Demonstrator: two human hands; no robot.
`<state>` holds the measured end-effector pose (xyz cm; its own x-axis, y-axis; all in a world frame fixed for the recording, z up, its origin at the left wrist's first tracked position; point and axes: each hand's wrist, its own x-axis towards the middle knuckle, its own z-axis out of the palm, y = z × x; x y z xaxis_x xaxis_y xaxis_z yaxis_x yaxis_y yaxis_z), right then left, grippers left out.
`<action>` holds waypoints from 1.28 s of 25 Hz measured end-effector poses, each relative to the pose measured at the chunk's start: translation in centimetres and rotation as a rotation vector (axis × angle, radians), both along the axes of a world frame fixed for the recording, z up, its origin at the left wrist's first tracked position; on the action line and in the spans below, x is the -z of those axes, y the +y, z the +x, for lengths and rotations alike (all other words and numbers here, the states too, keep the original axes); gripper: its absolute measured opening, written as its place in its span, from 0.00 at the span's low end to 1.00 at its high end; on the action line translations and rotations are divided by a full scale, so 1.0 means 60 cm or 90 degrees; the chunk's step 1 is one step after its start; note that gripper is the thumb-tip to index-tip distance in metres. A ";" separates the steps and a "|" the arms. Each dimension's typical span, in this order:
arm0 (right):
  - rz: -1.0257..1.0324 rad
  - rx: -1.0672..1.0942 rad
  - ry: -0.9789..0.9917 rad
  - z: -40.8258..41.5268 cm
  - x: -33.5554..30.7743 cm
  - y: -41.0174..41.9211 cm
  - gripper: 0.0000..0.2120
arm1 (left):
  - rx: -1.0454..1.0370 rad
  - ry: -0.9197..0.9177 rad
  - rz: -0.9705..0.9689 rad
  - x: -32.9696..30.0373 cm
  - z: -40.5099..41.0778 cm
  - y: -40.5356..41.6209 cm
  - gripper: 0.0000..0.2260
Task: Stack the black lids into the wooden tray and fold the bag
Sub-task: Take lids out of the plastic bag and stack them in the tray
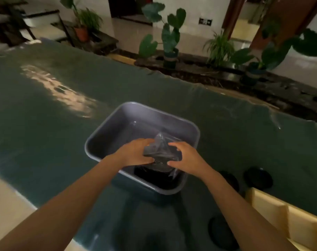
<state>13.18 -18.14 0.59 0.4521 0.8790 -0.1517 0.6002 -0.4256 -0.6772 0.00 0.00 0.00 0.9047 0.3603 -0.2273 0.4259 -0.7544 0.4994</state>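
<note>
A clear plastic bag (161, 151) with dark contents sits over the near end of a grey plastic tub (117, 116). My left hand (136, 153) grips the bag's left side and my right hand (186, 158) grips its right side. More black shows in the tub's near corner beneath the bag. Loose black lids lie on the green table cover: one (258, 177) to the right of the tub, one (230, 179) partly behind my right forearm, one (221, 234) near the front edge. The wooden tray (288, 214), with dividers, stands at the lower right.
The green cover (54, 133) spans the table, with a glare patch at the left. Beyond the far edge stand several potted plants (170, 38) on a dark ledge. A pale floor shows at the lower left.
</note>
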 end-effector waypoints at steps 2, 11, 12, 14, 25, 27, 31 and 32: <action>-0.057 -0.009 -0.002 -0.003 0.023 0.016 0.34 | 0.090 0.037 0.000 0.025 0.010 0.007 0.34; -0.271 -0.105 -0.243 -0.019 0.091 0.049 0.38 | 0.114 0.070 -0.051 0.126 0.026 0.006 0.39; -0.263 -0.102 -0.243 -0.017 0.092 0.050 0.37 | 0.114 0.061 -0.054 0.129 0.026 0.010 0.38; -0.239 -0.093 -0.232 -0.014 0.093 0.047 0.35 | 0.108 0.038 -0.064 0.133 0.026 0.014 0.37; 0.088 0.035 -0.426 -0.035 -0.080 -0.046 0.29 | 0.117 -0.232 -0.008 -0.053 0.026 -0.025 0.34; 0.119 0.063 -0.427 -0.049 -0.106 -0.120 0.30 | 0.149 -0.251 0.006 -0.091 0.016 -0.083 0.35; 0.075 0.075 -0.394 -0.072 -0.098 -0.306 0.32 | 0.197 -0.233 -0.048 -0.078 -0.003 -0.252 0.34; 0.050 0.072 -0.391 -0.077 -0.083 -0.358 0.32 | 0.200 -0.215 -0.068 -0.056 -0.005 -0.304 0.33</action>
<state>8.55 -39.60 5.56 0.5276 0.8182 0.2285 0.8435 -0.4726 -0.2551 -0.28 -18.26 3.39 0.9958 0.0487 0.0782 -0.0142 -0.7579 0.6522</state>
